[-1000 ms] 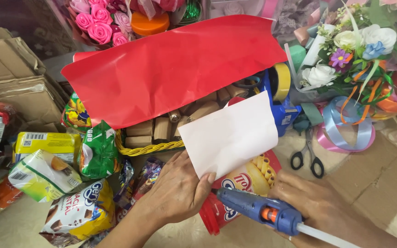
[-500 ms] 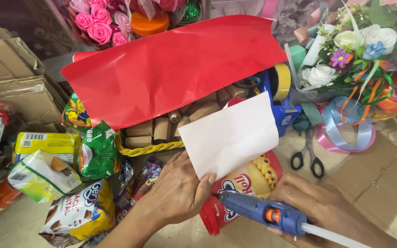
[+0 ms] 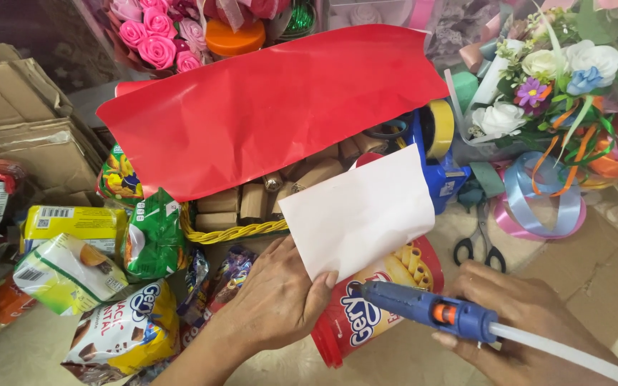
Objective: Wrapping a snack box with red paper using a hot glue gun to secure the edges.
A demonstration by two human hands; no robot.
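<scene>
The right hand (image 3: 531,314) grips a blue glue gun (image 3: 427,309), nozzle near the left hand (image 3: 273,300) pinning white paper (image 3: 359,211) on a red canister (image 3: 377,307); hot glue could burn fingers.

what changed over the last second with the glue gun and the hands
The right hand carried the blue glue gun up and to the right, so its nozzle now sits near the lower edge of the white paper flap and more of the red snack canister shows. Nothing was picked up or released. The left hand still pins the flap's corner; the red sheet, basket and scissors stayed put.
</scene>
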